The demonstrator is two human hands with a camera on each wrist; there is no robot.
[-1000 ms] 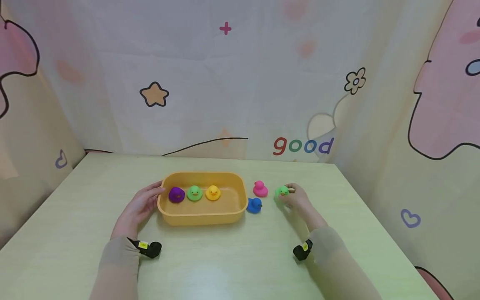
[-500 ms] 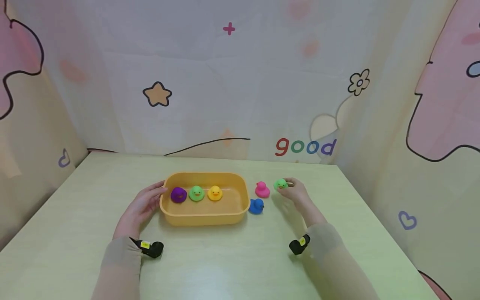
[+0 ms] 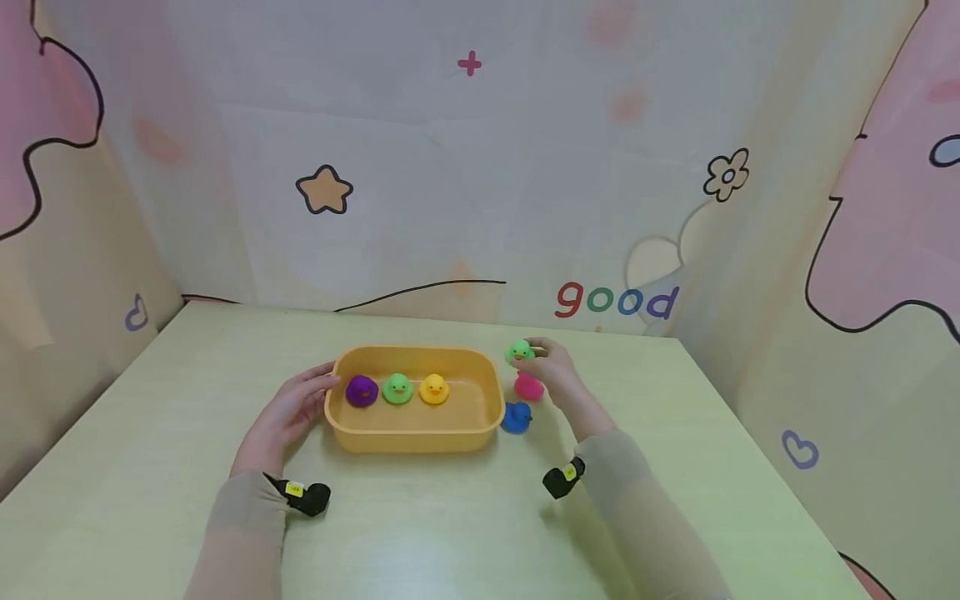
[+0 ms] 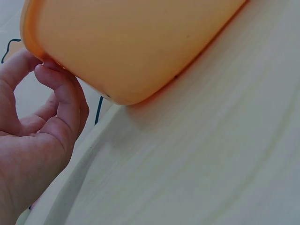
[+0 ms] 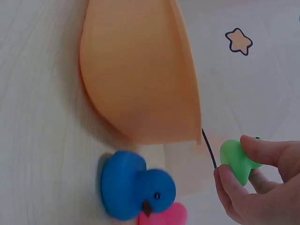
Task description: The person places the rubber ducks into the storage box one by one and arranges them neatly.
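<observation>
My left hand (image 3: pixel 296 404) holds the left end of a yellow plastic basin (image 3: pixel 412 442), its fingers at the rim in the left wrist view. Inside stand a purple duck (image 3: pixel 362 391), a green duck (image 3: pixel 397 388) and a yellow duck (image 3: pixel 434 389) in a row. My right hand (image 3: pixel 558 375) pinches another green toy duck (image 5: pixel 234 157) between thumb and fingers. That duck is raised near the basin's right end, above a pink duck (image 3: pixel 528 387) that the hand partly covers. A blue duck (image 5: pixel 136 185) sits on the table against the basin's right end.
The pale wood-look table (image 3: pixel 420 525) runs back to a printed cloth backdrop (image 3: pixel 412 208) with a star, a flower and the word "good". Cloth side panels stand left and right. Black wrist cameras sit at both sleeves.
My right hand has lifted the green duck off the table and carried it left, over the pink duck toward the basin. The left hand stays at the basin. The head view has shifted slightly.
</observation>
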